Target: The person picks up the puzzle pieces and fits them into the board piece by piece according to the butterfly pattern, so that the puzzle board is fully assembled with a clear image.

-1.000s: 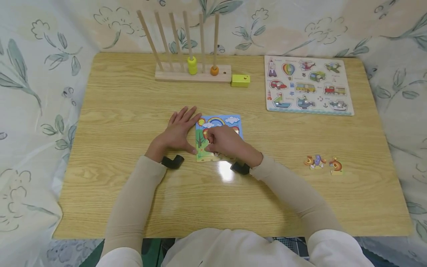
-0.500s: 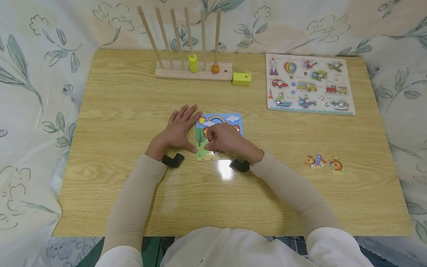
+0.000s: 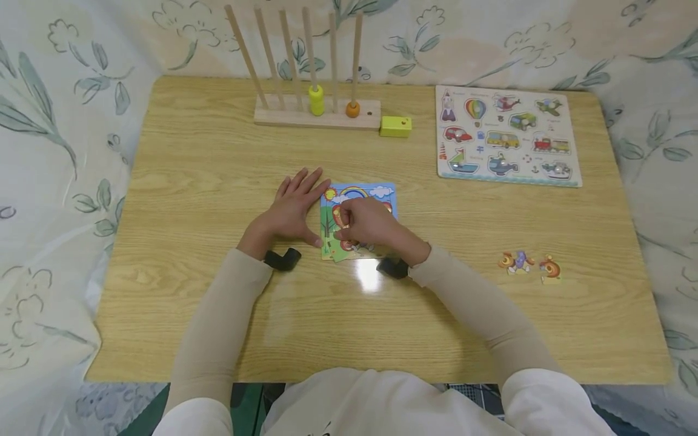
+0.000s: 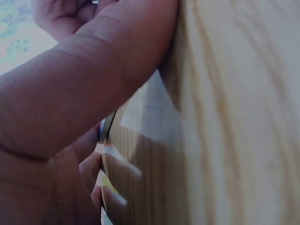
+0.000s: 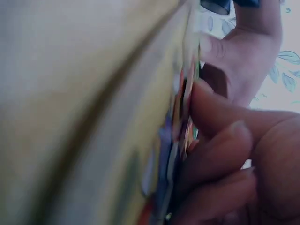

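A small picture puzzle board point(image 3: 382, 191) with a sun, rainbow and clouds lies in the middle of the table. My left hand point(image 3: 291, 212) rests at its left edge, fingers spread and thumb touching the lower left side. Over the board, my right hand point(image 3: 373, 223) has curled fingers and pinches a puzzle piece point(image 3: 340, 251) with green and reddish-brown print. That piece sits askew over the board's lower part; the hand hides much of it. In the right wrist view, the right thumb point(image 5: 218, 110) lies against the thin piece's edge. Two loose puzzle pieces point(image 3: 515, 262) lie to the right.
A wooden peg stand point(image 3: 316, 119) with yellow-green and orange beads stands at the back. Beside it is a yellow-green block point(image 3: 395, 127). A vehicle puzzle board point(image 3: 509, 136) lies at the back right. The wooden table point(image 3: 218, 151) meets a floral cloth behind.
The puzzle piece under my right hand has lifted and turned, so its green corner now shows over the board's lower left. Both hands stay nearly in place.
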Demonstrator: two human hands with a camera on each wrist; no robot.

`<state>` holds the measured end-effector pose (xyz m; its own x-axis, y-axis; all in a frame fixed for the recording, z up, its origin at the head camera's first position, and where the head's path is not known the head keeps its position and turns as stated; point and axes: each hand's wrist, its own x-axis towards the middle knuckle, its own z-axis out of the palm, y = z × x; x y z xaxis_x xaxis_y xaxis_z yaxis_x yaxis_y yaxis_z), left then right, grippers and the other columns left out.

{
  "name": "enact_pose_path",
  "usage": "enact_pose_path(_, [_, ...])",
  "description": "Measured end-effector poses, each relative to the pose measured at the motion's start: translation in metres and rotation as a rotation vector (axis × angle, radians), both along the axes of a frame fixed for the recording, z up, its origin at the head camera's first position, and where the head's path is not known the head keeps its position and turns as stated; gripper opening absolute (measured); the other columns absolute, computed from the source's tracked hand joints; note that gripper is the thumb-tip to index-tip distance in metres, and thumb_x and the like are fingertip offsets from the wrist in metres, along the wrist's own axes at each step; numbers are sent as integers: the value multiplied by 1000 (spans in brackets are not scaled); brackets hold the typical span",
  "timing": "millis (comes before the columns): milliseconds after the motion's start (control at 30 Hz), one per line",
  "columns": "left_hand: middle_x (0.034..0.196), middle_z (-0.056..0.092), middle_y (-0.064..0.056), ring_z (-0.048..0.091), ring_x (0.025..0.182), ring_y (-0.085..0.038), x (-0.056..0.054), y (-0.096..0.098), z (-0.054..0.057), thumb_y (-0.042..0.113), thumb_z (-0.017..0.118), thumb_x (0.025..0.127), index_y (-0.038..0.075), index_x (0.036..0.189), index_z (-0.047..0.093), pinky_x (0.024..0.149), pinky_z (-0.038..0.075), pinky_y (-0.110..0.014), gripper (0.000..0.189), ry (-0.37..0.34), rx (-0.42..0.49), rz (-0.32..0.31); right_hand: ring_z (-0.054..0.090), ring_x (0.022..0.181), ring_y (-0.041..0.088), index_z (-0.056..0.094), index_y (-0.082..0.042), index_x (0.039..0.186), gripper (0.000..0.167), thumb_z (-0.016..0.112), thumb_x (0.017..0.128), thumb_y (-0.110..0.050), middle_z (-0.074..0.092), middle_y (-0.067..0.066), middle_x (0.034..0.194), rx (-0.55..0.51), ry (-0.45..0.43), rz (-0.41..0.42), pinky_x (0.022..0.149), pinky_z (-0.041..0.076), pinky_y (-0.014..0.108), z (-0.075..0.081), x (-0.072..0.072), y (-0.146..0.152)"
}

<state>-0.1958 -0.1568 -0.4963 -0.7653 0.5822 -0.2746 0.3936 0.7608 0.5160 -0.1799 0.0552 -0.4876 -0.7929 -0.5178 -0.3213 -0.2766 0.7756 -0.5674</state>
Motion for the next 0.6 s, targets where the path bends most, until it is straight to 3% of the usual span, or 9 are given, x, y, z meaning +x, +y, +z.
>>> enact_pose_path(267, [164,-4,-3,-12,149,-28,-1,-1,-3,50,88,57,18,156,14,118,-9,-54,127,-11,0,7,51,60,11,59,-15,79,22,73,85,-31,55,-5,62,-94,63,26,57,38,26,-2,16,7])
enact_pose_path(433, [164,-4,-3,-12,149,-28,0,-1,-2,49,89,56,18,156,14,118,-9,-53,128,-8,-4,14,50,71,13,62,-13,90,31,79,78,-35,55,-3,79,-19,93,39,62,42,26,1,33,6])
enact_pose_path(600, [164,-4,-3,-12,149,-28,0,-1,-1,49,89,56,18,156,14,118,-10,-52,128,-8,-3,14,52,73,13,59,-13,86,30,77,80,-36,55,-2,85,40,111,8,61,44,26,4,43,2])
